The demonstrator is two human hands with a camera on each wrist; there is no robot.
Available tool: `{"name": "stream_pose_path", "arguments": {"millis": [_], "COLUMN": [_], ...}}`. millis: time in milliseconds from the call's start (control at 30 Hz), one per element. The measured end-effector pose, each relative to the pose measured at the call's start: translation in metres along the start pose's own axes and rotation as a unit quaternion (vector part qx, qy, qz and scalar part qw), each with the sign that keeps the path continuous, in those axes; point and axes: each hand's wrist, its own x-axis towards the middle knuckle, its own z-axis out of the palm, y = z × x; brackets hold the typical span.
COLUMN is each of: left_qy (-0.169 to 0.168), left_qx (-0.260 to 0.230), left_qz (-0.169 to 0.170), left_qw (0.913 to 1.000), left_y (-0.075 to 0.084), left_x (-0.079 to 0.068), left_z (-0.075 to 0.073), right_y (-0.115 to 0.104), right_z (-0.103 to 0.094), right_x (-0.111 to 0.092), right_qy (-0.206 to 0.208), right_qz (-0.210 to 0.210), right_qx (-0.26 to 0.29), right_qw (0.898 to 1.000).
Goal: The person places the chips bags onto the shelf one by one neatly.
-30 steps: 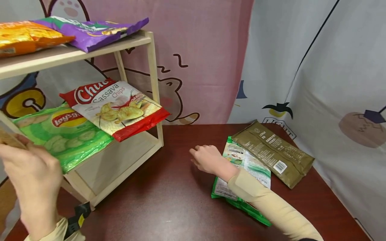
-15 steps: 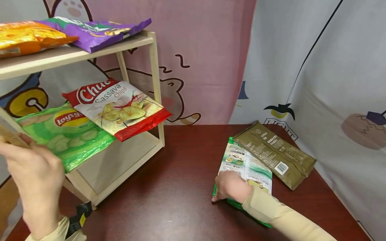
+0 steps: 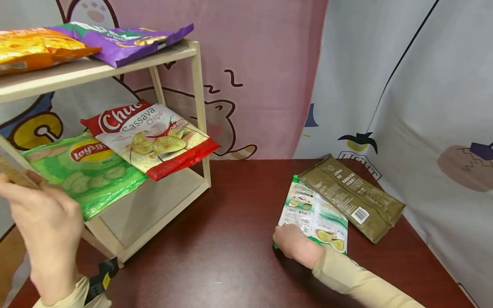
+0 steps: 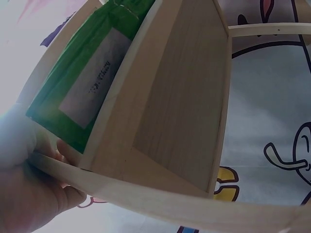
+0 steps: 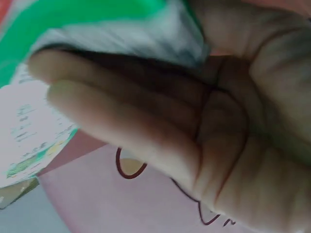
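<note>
At the left of the head view, my left hand (image 3: 46, 218) grips a wooden post of the shelf rack (image 3: 173, 201); in the left wrist view its fingers wrap this pale bar (image 4: 146, 194). A green Lay's bag (image 3: 96, 175) lies on the rack's tilted middle tier, with a red-and-white cassava chips bag (image 3: 154, 141) partly over it. On the table my right hand (image 3: 296, 244) pinches the near left edge of a green-and-white cassava chip bag (image 3: 317, 218). The right wrist view shows that bag (image 5: 121, 39) between thumb and fingers, blurred.
A brown packet (image 3: 350, 199) overlaps the far right part of the green-and-white bag. Orange (image 3: 42, 49) and purple (image 3: 123, 42) snack bags lie on the rack's top tier. The dark red table (image 3: 231, 256) meets printed cloth walls (image 3: 262, 85) behind and at right.
My right hand has moved right and nearer from the table beside the green-and-white bag to its near edge and taken hold; that end now looks raised. My left hand stays on the post.
</note>
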Motion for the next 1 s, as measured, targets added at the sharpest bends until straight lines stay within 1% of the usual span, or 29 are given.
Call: {"name": "stream_pose_path", "arguments": {"millis": [67, 200, 300, 433, 533, 633, 667, 767, 867, 933, 1000], "left_qy": [-0.002, -0.005, -0.004, -0.003, -0.007, -0.012, -0.013, -0.016, -0.013, -0.012, -0.01], "left_qx": [0.0, -0.003, -0.012, -0.017, -0.014, -0.008, -0.007, -0.004, -0.005, -0.003, -0.003], "left_qz": [0.007, 0.025, 0.029, 0.024, 0.027, 0.034, 0.034, 0.036, 0.038, 0.04, 0.041], "left_qw": [1.0, 0.9997, 0.9995, 0.9996, 0.9995, 0.9993, 0.9993, 0.9992, 0.9992, 0.9991, 0.9991], "left_y": [-0.001, -0.003, -0.002, -0.002, -0.002, -0.002, -0.002, -0.003, -0.003, -0.003, -0.003], "left_x": [0.0, 0.001, 0.001, 0.001, 0.001, 0.0, 0.0, 0.0, 0.0, 0.001, 0.001], "left_z": [-0.001, -0.002, -0.001, 0.0, -0.001, -0.002, -0.002, -0.002, -0.002, -0.002, -0.001], "right_y": [0.004, 0.013, 0.017, 0.022, 0.025, 0.029, 0.031, 0.038, 0.046, 0.051, 0.054], "right_z": [0.0, -0.005, -0.011, -0.02, -0.027, -0.034, -0.037, -0.047, -0.057, -0.063, -0.068], "right_x": [0.001, 0.002, 0.003, 0.007, 0.008, 0.009, 0.009, 0.007, 0.005, 0.004, 0.003], "right_qy": [0.016, 0.041, 0.043, 0.054, 0.078, 0.118, 0.133, 0.178, 0.211, 0.236, 0.272], "right_qz": [-0.017, -0.045, -0.048, -0.052, -0.062, -0.069, -0.069, -0.066, -0.057, -0.052, -0.044], "right_qx": [0.014, 0.062, 0.095, 0.114, 0.12, 0.141, 0.151, 0.193, 0.245, 0.287, 0.324], "right_qw": [1.0, 0.996, 0.993, 0.991, 0.988, 0.98, 0.977, 0.963, 0.945, 0.927, 0.905]}}
